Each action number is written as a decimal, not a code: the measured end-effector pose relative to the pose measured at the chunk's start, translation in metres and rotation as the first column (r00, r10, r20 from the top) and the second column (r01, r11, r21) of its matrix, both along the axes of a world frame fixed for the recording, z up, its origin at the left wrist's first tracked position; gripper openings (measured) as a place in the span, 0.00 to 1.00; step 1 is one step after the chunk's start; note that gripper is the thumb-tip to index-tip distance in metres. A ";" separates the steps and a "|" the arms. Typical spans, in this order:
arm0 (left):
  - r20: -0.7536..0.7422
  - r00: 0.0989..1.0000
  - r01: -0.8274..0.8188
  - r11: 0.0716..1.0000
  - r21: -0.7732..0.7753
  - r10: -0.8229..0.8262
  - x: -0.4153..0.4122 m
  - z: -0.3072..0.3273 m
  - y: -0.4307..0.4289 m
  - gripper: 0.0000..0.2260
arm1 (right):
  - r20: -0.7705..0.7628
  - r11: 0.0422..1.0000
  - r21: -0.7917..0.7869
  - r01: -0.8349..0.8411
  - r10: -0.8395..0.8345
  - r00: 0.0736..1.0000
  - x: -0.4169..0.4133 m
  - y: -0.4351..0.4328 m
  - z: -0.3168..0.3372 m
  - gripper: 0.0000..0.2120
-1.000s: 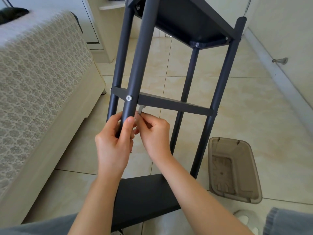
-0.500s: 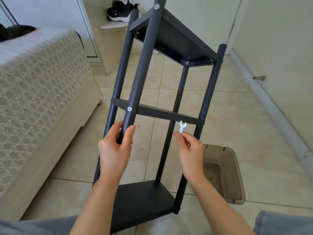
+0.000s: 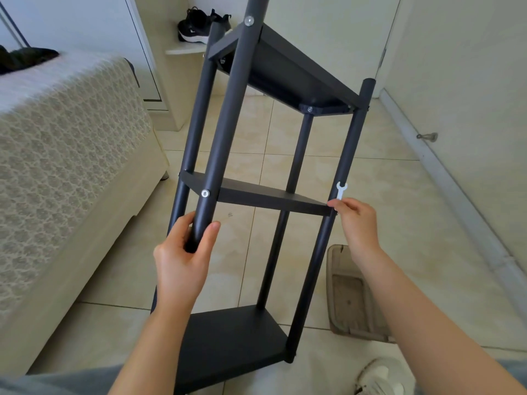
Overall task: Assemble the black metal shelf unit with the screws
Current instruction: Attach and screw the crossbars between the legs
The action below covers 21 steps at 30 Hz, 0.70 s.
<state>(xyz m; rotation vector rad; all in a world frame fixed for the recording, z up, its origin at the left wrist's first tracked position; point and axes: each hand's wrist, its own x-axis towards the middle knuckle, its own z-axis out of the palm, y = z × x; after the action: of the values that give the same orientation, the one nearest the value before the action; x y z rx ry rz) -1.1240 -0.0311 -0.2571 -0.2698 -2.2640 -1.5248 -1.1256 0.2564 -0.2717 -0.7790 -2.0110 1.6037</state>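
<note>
The black metal shelf unit [image 3: 265,196] stands tilted on the tiled floor, with three shelves between four round posts. Silver screws show at the near post's middle joint [image 3: 205,193] and its top joint [image 3: 249,21]. My left hand [image 3: 184,256] grips the near post just below the middle shelf. My right hand [image 3: 356,219] pinches a small white flat wrench [image 3: 340,190], held upright against the right post where the middle shelf meets it. The screw at that right corner is hidden behind my fingers.
A bed with a patterned cover [image 3: 65,172] fills the left side. A translucent brown plastic bin [image 3: 352,295] lies on the floor at the right, behind my forearm. Black shoes [image 3: 199,25] sit on a low ledge at the back. A white wall and door [image 3: 456,81] run along the right.
My right hand has left the near post, carrying the wrench rightward to the right post's middle joint. My left hand keeps its grip. The view has pulled back and up.
</note>
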 end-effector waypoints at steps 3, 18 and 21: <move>-0.014 1.000 -0.013 1.000 -0.010 0.013 0.001 0.001 -0.005 0.04 | 0.012 0.995 -0.061 -0.081 0.082 0.997 -0.008 -0.001 0.005 0.07; 0.033 0.983 -0.180 0.983 -0.020 0.181 -0.030 -0.015 -0.038 0.13 | -0.182 0.944 -0.109 -0.312 0.290 0.940 -0.027 -0.014 0.023 0.14; 0.115 0.965 -0.236 0.972 0.006 0.234 -0.037 -0.029 -0.051 0.15 | -0.159 0.908 -0.056 -0.416 0.403 0.901 -0.030 -0.020 0.039 0.13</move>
<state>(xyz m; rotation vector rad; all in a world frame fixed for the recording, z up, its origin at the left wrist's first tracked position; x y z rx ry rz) -1.1609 -0.0824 -0.2858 0.0923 -2.2708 -1.4697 -1.1560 0.2369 -0.2329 -0.2593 -2.1052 1.9278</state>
